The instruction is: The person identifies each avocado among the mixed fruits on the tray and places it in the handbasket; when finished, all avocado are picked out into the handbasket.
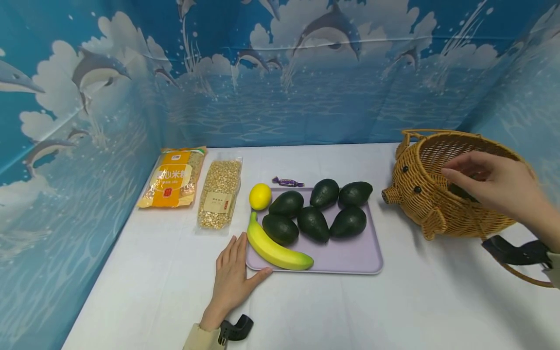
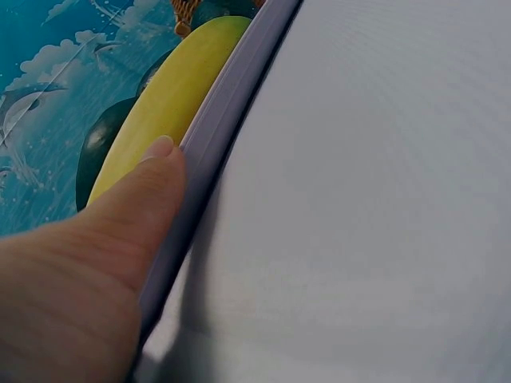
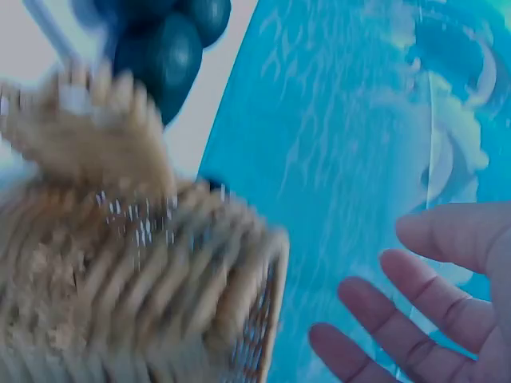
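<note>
Head view shows me, far from the table, a flat purple tray [image 1: 350,253], and I tell every place from it. Six dark green avocados [image 1: 312,223] lie on the tray. A yellow banana [image 1: 275,250] lies along its near left part. My left hand [image 1: 232,279] rests at the tray's near left corner, fingers straight, gripping nothing, with the thumb on the rim. Right of the tray sits a pig-shaped basket [image 1: 411,204]. My right hand [image 1: 494,182] is over the basket's mouth with loose, bent fingers, and I see nothing in its grasp. A dark green thing [image 1: 461,193] shows under that hand, partly hidden. A lemon [image 1: 260,197] sits at the tray's far left corner, and a purple candy [image 1: 288,182] lies just past its far edge. Left of the tray lie a clear bag of yellow grains [image 1: 218,187] and, farther out, an orange bag [image 1: 175,170].
</note>
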